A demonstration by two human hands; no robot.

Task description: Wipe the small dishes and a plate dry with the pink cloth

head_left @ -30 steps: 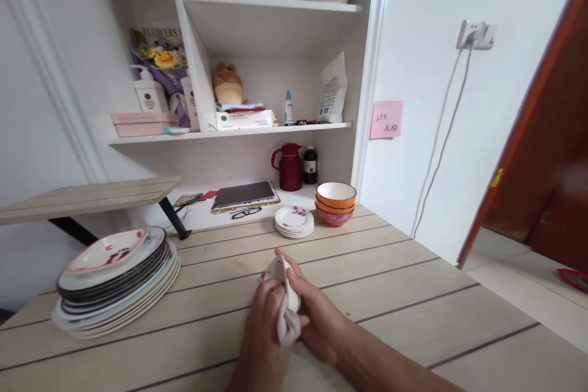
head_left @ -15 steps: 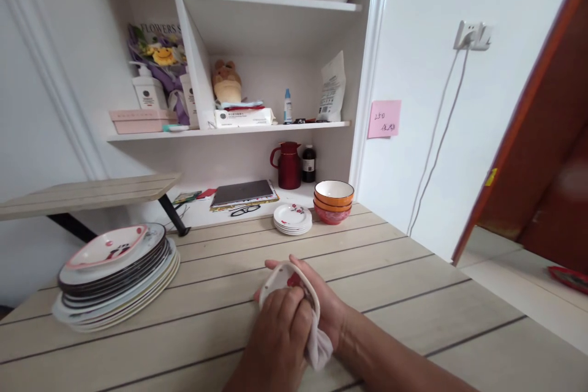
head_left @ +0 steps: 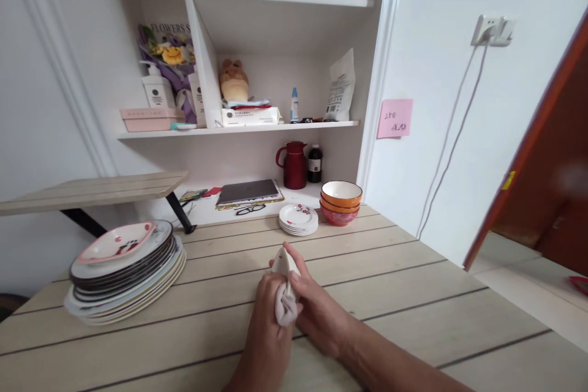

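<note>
Above the table my two hands meet around a small white dish (head_left: 282, 263), now turned nearly edge-on. My right hand (head_left: 312, 294) grips it from the right, thumb on the near side and fingers behind. My left hand (head_left: 270, 303) is closed around a bunched pale cloth (head_left: 286, 307), pressed against the dish's left side and rim. Most of the dish's inner face is hidden by the fingers. Beyond the hands sits a stack of small white plates (head_left: 298, 220) with red flowers. Beside it are stacked bowls (head_left: 340, 202), orange above and red at the bottom.
At left stands a tall stack of larger plates (head_left: 124, 275), a pink-rimmed dish on top, near a raised wooden stand (head_left: 128, 187). Along the back lie glasses (head_left: 250, 209) and a laptop (head_left: 247, 192), with a red jug (head_left: 294, 165) and dark bottle (head_left: 315, 164) beside them.
The dish has turned from showing its flowered inside to nearly edge-on. My left hand and the cloth have moved to its rim. The view has shifted slightly left.
</note>
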